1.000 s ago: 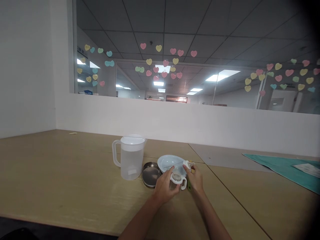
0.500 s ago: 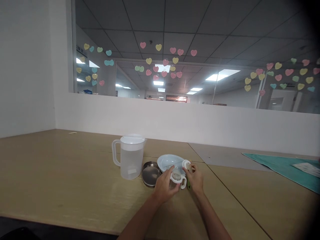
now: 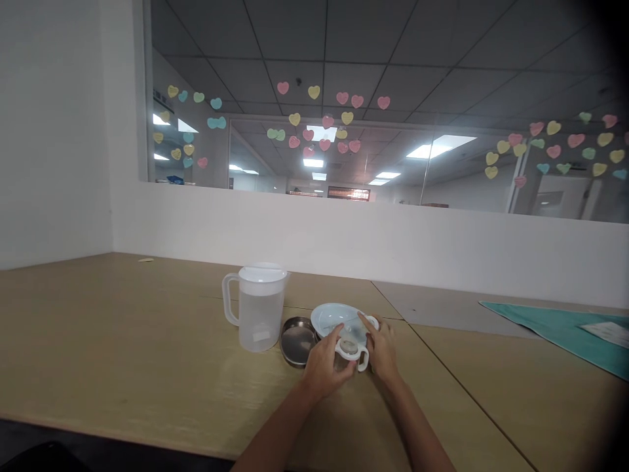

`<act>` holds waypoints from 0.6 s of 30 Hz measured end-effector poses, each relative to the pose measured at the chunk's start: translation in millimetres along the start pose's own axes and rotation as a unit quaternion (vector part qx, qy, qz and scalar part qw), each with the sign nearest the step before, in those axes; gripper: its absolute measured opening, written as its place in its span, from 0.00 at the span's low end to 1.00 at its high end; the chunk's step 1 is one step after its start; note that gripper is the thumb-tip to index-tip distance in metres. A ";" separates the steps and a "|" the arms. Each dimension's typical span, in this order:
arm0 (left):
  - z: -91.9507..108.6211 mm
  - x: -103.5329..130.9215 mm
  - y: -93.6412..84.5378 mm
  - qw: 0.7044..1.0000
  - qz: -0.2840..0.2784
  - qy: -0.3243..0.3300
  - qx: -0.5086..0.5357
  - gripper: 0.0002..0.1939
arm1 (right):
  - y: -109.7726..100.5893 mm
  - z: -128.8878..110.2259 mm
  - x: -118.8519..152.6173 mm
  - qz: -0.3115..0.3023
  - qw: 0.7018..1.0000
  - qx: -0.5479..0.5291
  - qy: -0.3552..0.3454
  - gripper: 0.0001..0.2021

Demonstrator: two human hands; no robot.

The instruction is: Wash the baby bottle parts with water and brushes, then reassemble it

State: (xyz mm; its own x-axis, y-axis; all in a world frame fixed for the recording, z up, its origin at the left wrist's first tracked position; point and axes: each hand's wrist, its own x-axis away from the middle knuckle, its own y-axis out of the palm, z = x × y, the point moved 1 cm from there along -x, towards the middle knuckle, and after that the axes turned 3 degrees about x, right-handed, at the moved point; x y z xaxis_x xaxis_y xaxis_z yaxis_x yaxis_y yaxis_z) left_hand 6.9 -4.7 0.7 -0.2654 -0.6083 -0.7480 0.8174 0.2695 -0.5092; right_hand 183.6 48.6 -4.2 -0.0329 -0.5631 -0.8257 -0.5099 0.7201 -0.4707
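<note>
My left hand (image 3: 324, 364) is wrapped round the left side of a small clear jar with a white rim and handle (image 3: 349, 347). To the right, my right hand (image 3: 383, 349) has its fingers round a small white item (image 3: 374, 322), mostly hidden behind them. Behind both hands lies a pale blue oval dish (image 3: 330, 316), its front edge partly covered. A round dark metal tin (image 3: 297, 342) sits left of the jar, close to my left hand. What is inside the jar is too small to tell.
A large translucent lidded pitcher (image 3: 260, 308) stands left of the tin, handle to the left. A teal cloth (image 3: 535, 324) with a white piece on it lies at the right. Behind the table (image 3: 147, 354) rise a white wall and a window.
My right hand has turned, its index finger now extended over the white item, which shows less. My left hand still holds the jar. The view has shifted slightly.
</note>
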 end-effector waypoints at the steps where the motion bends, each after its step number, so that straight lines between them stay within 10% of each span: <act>1: 0.6 -0.1 -0.5 1.000 0.001 -0.002 0.000 0.38 | 0.7 0.7 -0.2 -0.010 1.000 0.006 -0.001 0.26; 18: 3.0 -5.4 -19.9 0.995 0.043 0.036 -0.087 0.32 | 12.2 15.4 -0.1 -0.036 0.979 -0.149 0.131 0.21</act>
State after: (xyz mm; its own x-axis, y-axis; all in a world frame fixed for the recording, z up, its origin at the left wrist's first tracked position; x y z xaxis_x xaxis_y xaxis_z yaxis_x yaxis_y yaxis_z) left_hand -6.4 -9.0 16.1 -0.2399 -0.5232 -0.8177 0.7389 0.4479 -0.5034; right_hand 190.6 63.7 -14.6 -0.1870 -0.7207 -0.6676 -0.7462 0.5462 -0.3806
